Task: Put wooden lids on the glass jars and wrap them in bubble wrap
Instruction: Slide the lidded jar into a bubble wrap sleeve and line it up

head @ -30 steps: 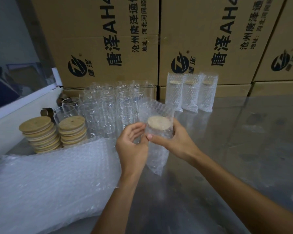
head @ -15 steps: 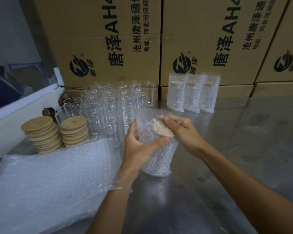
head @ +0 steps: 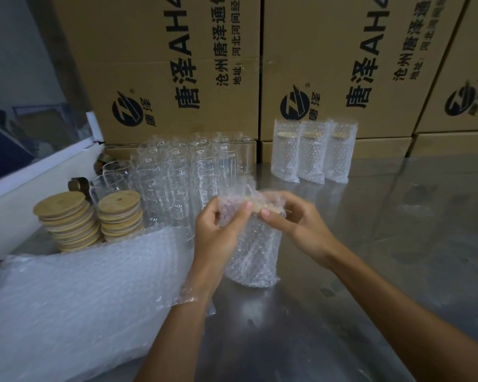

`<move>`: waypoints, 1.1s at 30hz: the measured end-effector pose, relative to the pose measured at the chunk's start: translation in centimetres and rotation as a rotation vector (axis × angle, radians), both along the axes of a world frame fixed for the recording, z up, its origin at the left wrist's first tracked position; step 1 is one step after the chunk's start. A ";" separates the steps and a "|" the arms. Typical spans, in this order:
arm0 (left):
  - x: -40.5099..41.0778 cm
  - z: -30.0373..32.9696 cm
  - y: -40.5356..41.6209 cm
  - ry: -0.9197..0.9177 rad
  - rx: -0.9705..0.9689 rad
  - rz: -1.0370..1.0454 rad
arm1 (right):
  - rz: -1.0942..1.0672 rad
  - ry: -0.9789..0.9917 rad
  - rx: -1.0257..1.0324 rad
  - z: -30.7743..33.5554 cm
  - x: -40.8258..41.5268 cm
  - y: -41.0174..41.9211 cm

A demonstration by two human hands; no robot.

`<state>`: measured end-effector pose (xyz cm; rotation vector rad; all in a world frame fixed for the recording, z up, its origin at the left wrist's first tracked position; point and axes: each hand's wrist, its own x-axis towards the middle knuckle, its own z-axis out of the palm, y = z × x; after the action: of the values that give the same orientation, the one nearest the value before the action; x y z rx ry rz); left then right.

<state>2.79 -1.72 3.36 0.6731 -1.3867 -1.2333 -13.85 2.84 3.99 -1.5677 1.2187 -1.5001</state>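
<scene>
A glass jar in a bubble-wrap sleeve (head: 255,252) stands upright on the steel table. Its wooden lid (head: 262,206) shows faintly through the wrap at the top. My left hand (head: 217,230) grips the sleeve's upper left side, thumb across the front. My right hand (head: 293,219) pinches the wrap over the lid from the right. Several bare glass jars (head: 182,175) stand behind. Two stacks of wooden lids (head: 89,219) sit at the left. A pile of bubble wrap (head: 80,299) lies under my left forearm.
Three wrapped, lidded jars (head: 312,151) stand in a row against the cardboard boxes (head: 329,64) at the back. A white ledge (head: 25,177) borders the left side. The steel table (head: 398,244) stretches bare to the right.
The wrapped jar has come down from the air to stand on the table. The wrap's open top now folds over the lid, which was bare a second ago.
</scene>
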 end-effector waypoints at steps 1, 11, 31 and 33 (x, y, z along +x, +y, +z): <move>0.0 -0.1 0.0 -0.008 0.012 -0.037 | -0.001 0.020 -0.009 0.2 0.1 0.0; -0.5 -0.2 0.0 -0.062 -0.027 0.045 | 0.160 0.044 0.186 -2.0 -0.2 1.0; -7.7 -6.2 -1.4 -0.614 -0.098 0.081 | -0.286 -0.369 0.154 -6.6 -7.8 -0.6; -8.1 -8.3 -1.8 -0.975 -0.137 0.066 | -0.365 -0.410 0.173 -7.2 -10.2 -1.3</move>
<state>-5.29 -3.54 -4.96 1.3005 -2.1804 -0.7371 -24.10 1.59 -3.20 -0.8957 1.3890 -1.7778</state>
